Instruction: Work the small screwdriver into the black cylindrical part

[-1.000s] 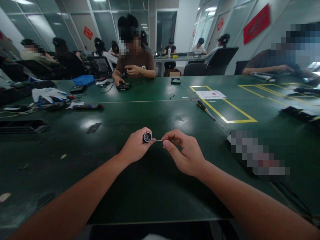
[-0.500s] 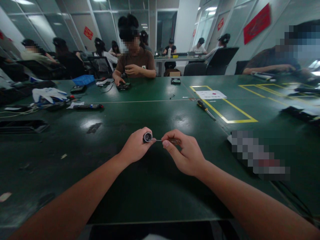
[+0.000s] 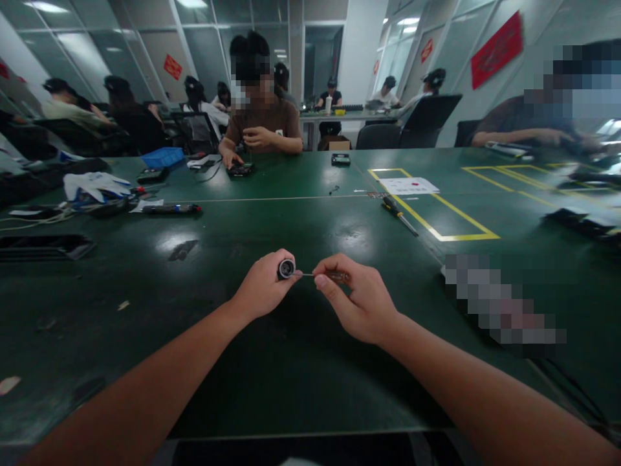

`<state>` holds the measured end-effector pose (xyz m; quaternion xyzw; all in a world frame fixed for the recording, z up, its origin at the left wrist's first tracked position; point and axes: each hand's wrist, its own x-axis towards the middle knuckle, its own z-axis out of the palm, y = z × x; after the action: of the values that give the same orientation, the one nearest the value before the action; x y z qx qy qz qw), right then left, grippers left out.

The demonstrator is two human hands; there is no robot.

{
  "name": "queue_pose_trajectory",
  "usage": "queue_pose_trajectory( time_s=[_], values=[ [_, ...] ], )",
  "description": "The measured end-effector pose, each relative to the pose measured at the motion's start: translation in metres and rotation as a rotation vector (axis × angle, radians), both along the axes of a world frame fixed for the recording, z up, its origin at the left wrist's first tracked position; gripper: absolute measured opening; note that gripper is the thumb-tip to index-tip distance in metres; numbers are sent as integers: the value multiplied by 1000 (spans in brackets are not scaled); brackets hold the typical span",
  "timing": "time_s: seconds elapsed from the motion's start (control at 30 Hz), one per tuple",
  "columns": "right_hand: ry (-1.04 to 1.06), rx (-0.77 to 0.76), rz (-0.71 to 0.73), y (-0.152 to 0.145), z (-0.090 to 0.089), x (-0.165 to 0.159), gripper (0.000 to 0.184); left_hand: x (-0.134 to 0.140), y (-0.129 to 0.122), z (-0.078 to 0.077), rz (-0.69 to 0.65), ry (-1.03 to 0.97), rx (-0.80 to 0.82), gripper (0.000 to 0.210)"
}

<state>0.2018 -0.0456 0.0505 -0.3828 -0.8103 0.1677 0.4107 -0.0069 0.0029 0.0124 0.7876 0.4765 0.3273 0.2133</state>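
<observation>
Above the green table, my left hand (image 3: 264, 285) is closed around a dark round connector-like part (image 3: 286, 268), whose ringed open end faces me. Most of that part is hidden in the palm. My right hand (image 3: 361, 298) pinches a small screwdriver (image 3: 338, 276) by its brownish, see-through handle. Its thin metal shaft points left and reaches the side of the dark part by my left thumb; the tip itself cannot be made out. Beyond my right hand, a second screwdriver (image 3: 398, 215) with a black and yellow handle lies on the table.
On the green table (image 3: 233, 382), a blurred-out long object (image 3: 499, 304) lies at right. White gloves (image 3: 94, 186), a blue basket (image 3: 162, 156) and a black-and-red pen-like tool (image 3: 172, 208) are at left. A paper sheet (image 3: 410, 186) lies by yellow tape. A co-worker (image 3: 264, 123) sits opposite.
Both hands keep nearly the same pose, with the screwdriver shaft still against the dark part. The whole view has shifted very slightly.
</observation>
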Motion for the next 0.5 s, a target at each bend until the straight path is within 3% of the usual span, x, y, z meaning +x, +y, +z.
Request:
queue_pose_trajectory(
  time_s=[0.5],
  values=[
    [-3, 1, -1, 3, -3, 0, 10, -1, 0, -1, 14, 35, 18, 13]
  ],
)
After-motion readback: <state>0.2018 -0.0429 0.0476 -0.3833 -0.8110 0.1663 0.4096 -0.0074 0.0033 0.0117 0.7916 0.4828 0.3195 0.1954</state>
